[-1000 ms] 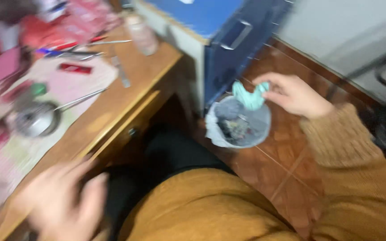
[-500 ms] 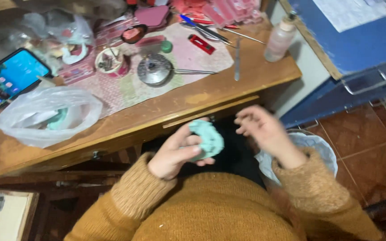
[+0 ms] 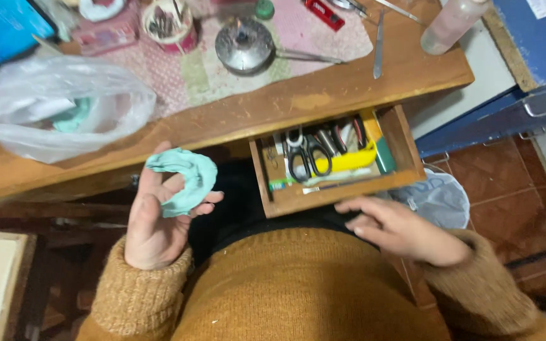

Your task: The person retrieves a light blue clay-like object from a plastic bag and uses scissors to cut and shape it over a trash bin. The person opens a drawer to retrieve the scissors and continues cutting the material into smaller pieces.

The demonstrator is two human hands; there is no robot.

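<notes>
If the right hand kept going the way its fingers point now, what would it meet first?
The right hand points left and slightly up, fingertips at the front edge of the open wooden drawer. It would probably meet that front panel first, though depth is hard to judge from above.

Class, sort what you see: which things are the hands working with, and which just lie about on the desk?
In hand:
left hand holding green putty lump
right hand at the open drawer, scissors inside

Lying about:
plastic bag
metal pan
clear bottle
tablet
</notes>
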